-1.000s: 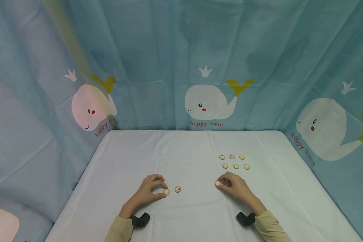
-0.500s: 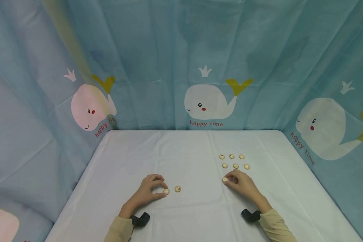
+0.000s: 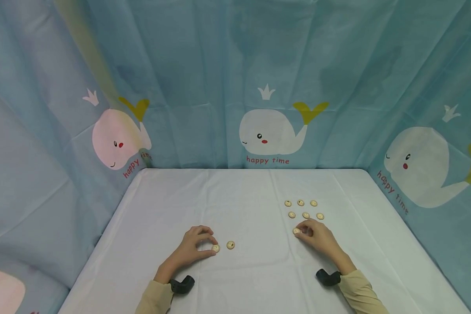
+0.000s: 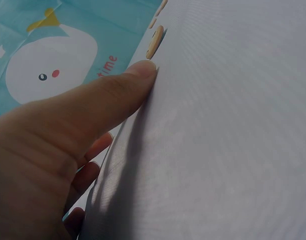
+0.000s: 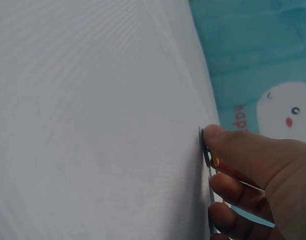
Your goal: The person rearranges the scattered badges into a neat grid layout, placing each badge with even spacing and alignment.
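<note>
In the head view my left hand (image 3: 194, 246) pinches a small round wooden disc (image 3: 216, 248) at its edges, between thumb and forefinger, on the white tabletop. Just right of it lies a second wooden disc (image 3: 230, 245) with a dark mark, untouched. The thumb hides the held disc in the left wrist view, while a neighbouring disc (image 4: 154, 42) shows beyond the thumb tip. My right hand (image 3: 315, 237) pinches another wooden disc (image 3: 296, 231), low over or on the cloth. Above that hand lie two rows of similar discs, among them a near-row disc (image 3: 292, 215) and a far-row disc (image 3: 300, 203).
A white cloth (image 3: 243, 279) with soft creases covers the table. Blue curtains (image 3: 196, 87) printed with whales stand along the back and both sides. Each wrist carries a black camera mount, on the left wrist (image 3: 182, 285) and on the right wrist (image 3: 327, 278).
My right hand has moved right and slightly away from me with its disc, toward the nearer row. The left hand and the other discs have stayed in place.
</note>
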{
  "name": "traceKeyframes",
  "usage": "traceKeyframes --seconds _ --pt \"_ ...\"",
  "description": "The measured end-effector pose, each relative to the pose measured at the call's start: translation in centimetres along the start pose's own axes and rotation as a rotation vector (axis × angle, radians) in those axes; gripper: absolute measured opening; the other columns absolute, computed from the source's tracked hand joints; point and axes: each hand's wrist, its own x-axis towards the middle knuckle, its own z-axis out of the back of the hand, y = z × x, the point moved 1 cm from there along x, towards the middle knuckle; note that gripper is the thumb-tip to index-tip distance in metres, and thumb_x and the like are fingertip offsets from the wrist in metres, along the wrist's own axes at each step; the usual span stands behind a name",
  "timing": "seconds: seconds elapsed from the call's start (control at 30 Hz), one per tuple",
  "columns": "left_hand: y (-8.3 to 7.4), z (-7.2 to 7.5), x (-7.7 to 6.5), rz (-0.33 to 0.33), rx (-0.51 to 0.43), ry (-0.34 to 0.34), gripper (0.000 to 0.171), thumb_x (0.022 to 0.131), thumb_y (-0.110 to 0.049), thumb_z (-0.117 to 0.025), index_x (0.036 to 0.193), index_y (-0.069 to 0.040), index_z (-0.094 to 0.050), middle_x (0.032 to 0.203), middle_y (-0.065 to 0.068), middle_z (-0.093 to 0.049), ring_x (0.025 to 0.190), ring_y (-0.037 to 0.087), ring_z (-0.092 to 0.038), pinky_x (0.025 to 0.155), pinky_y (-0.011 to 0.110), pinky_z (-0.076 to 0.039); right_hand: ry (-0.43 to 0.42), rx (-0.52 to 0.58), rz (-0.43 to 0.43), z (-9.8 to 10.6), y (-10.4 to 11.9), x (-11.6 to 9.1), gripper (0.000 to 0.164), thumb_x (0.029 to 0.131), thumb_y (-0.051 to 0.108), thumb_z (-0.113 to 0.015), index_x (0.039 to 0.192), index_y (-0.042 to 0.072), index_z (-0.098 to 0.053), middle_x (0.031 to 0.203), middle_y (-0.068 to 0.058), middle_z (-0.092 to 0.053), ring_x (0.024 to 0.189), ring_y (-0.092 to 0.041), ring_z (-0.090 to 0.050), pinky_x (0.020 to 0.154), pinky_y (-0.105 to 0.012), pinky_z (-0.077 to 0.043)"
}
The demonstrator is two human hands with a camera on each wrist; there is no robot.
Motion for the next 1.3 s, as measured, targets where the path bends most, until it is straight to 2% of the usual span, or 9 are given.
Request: traceKeyframes --seconds 0.9,1.3 --pt "0.0 -0.1 0.0 -0.005 0.003 -0.007 0.019 0.073 -0.036 -0.077 0.09 -0.032 -0.068 0.113 -0.002 -0.055 0.11 0.02 -0.043 0.093 0.054 -0.03 -0.008 0.003 0.008 0.2 -0.6 0.2 0.021 0.075 0.023 -0.078 0.093 0.017 -0.068 0.073 0.011 -0.053 0.059 0.0 -0.043 0.053 -0.021 -0.038" --pt "0.0 0.0 0.0 0.001 -0.001 0.0 0.02 0.074 -0.039 -0.076 0.09 -0.034 -0.067 0.113 -0.003 -0.055 0.109 0.019 -0.043 0.093 0.054 -0.03 -0.016 0.013 -0.001 0.4 0.5 0.2 0.024 0.074 0.024 -0.078 0.095 0.017 -0.069 0.072 0.012 -0.054 0.059 -0.001 -0.045 0.052 -0.021 -0.038"
